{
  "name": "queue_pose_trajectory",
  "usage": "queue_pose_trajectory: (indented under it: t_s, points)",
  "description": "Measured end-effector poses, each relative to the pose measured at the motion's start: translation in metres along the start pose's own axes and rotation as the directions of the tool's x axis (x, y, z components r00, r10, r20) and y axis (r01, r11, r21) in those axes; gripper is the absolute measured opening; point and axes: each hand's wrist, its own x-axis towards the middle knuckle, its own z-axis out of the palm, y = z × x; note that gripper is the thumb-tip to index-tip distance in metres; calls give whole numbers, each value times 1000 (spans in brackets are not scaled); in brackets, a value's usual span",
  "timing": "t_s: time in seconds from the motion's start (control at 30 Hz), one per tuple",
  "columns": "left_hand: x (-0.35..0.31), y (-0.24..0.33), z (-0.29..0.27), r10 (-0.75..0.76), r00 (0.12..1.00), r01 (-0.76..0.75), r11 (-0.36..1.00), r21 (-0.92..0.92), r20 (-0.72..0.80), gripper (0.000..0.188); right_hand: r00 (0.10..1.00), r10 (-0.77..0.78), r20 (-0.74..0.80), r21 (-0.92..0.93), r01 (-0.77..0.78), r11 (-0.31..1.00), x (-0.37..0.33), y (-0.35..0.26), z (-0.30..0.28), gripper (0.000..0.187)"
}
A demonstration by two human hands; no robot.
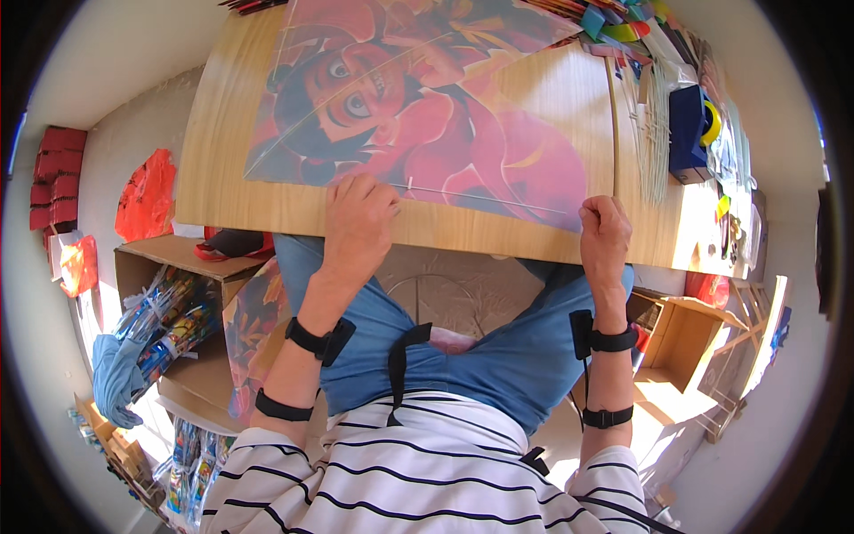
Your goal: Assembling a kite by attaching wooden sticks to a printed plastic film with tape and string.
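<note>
A large thin kite sheet (463,133), printed with a red and pink cartoon figure, lies flat on the wooden table. Thin straight spars cross it. Along its near edge runs a thin white line (485,198), a string or rod, between my two hands. At that edge, my left hand (360,209) is closed with its fingers curled down by the line's left end. My right hand (607,233) is closed in a pinch beside the sheet's near right corner, close to the line's other end. What lies inside either hand's fingers is hidden.
Pale thin sticks (654,147), a dark blue tape dispenser (687,133) with yellow tape and coloured strips (614,31) crowd the table's right side. Below left stands a cardboard box (191,254) with wrapped bundles (169,320). An open wooden box (676,343) sits at lower right.
</note>
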Motion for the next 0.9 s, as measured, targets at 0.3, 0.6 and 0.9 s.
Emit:
queue_pose_trajectory:
  t_s: [0.3, 0.6, 0.9]
  points:
    - [-21, 27, -8, 8, 986, 7, 996, -90, 168, 11, 997, 74, 28, 61, -76, 995, -18, 14, 1, 9]
    - [-29, 15, -14, -66, 998, 66, 997, -41, 9, 28, 998, 27, 61, 100, -33, 994, -14, 2, 1, 15]
    - [-31, 21, -11, -47, 993, 47, 999, 6, 112, 45, 994, 48, 102, 67, -55, 996, -15, 1, 3, 15]
